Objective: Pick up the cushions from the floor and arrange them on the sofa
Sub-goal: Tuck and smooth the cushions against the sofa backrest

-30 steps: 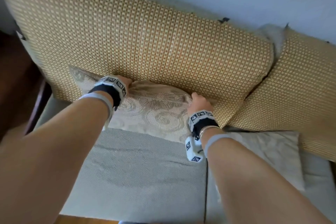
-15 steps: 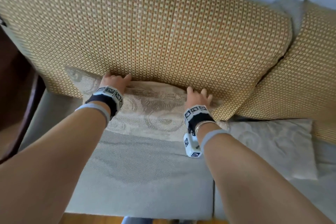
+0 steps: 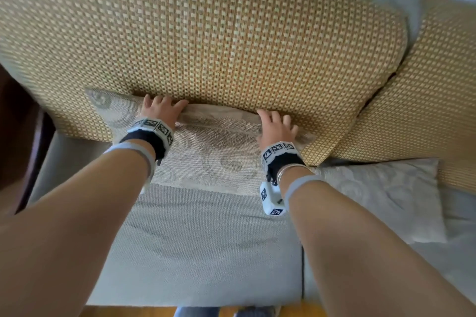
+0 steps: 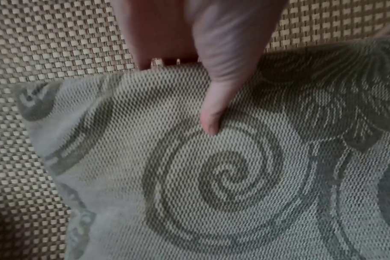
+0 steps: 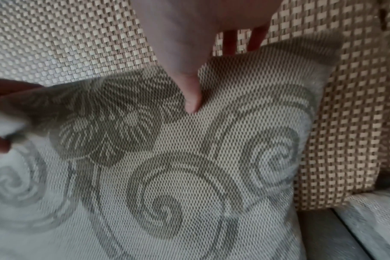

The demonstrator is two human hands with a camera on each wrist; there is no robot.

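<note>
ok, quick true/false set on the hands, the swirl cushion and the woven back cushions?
1. Both hands grip the swirl cushion at its top edge. True: left hand, right hand.
2. The swirl cushion lies on the floor. False: it leans on the big woven cushion, on the sofa seat.
3. Only one woven cushion shows. False: a second woven cushion stands to the right.
4. Another pale cushion lies flat, right. True.
</note>
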